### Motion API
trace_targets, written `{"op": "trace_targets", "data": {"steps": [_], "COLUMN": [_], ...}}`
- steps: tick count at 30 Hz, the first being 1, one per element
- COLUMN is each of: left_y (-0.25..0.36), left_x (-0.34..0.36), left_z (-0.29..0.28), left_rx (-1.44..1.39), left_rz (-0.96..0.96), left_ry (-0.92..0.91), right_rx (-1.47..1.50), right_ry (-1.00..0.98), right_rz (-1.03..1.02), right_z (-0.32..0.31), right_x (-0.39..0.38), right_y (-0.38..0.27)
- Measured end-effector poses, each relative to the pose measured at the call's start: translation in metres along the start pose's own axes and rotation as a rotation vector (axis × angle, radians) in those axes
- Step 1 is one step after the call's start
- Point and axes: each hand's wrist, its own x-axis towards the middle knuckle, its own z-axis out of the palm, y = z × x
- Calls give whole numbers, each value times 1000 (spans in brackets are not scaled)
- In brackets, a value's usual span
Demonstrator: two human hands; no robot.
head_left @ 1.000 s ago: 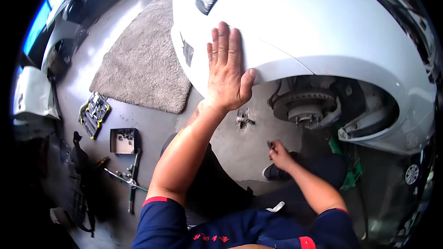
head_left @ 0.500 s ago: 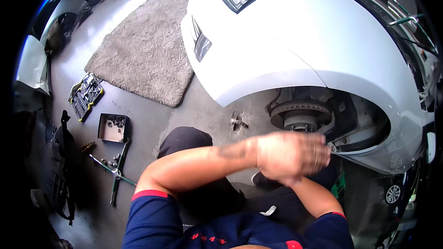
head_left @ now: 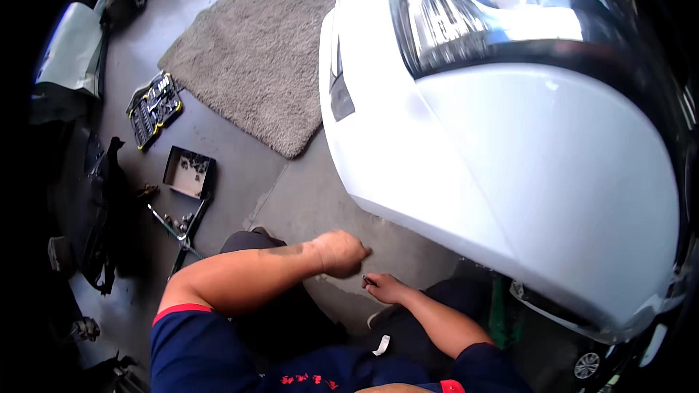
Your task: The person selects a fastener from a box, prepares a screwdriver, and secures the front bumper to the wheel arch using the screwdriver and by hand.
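Note:
My left hand (head_left: 341, 253) is low in the middle of the head view, fingers curled and turned away; whether it holds anything is hidden. Just below and right of it, my right hand (head_left: 386, 289) pinches a small dark part (head_left: 368, 281), too small to identify. Both hands are above my dark-trousered legs, below the white car's front corner and fender (head_left: 553, 160), touching neither. A headlight (head_left: 448, 22) sits above the fender; the wheel opening is mostly hidden from this angle.
A shaggy grey mat (head_left: 247, 44) lies left of the bumper. Along the left are a socket set (head_left: 153, 110), a box of small dark pieces (head_left: 171, 175), a cross wrench (head_left: 182, 237), a black plastic part (head_left: 95, 240) and loose body panels (head_left: 69, 51).
My left hand has left the white fender, swung down past the wheel opening and curled up. My view has shifted toward the headlight, and my right hand appears lower and further left.

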Motion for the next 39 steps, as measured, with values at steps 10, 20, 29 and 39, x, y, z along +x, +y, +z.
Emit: {"op": "trace_targets", "data": {"steps": [10,20,29,39], "left_y": [-2,37,-68,-223], "left_x": [-130,-366,-439,-533], "left_z": [2,-183,-313,-360], "left_rx": [-718,-1744,-1200,-1090], "left_rz": [-229,-309,-372,-979], "left_ry": [387,533,575,909], "right_rx": [283,518,101,16], "right_ry": [147,101,71,337], "right_rz": [127,-145,-116,260], "right_z": [-7,-74,-209,-407], "right_x": [-104,-120,-71,14], "right_y": [-263,-579,-658,-642]}}
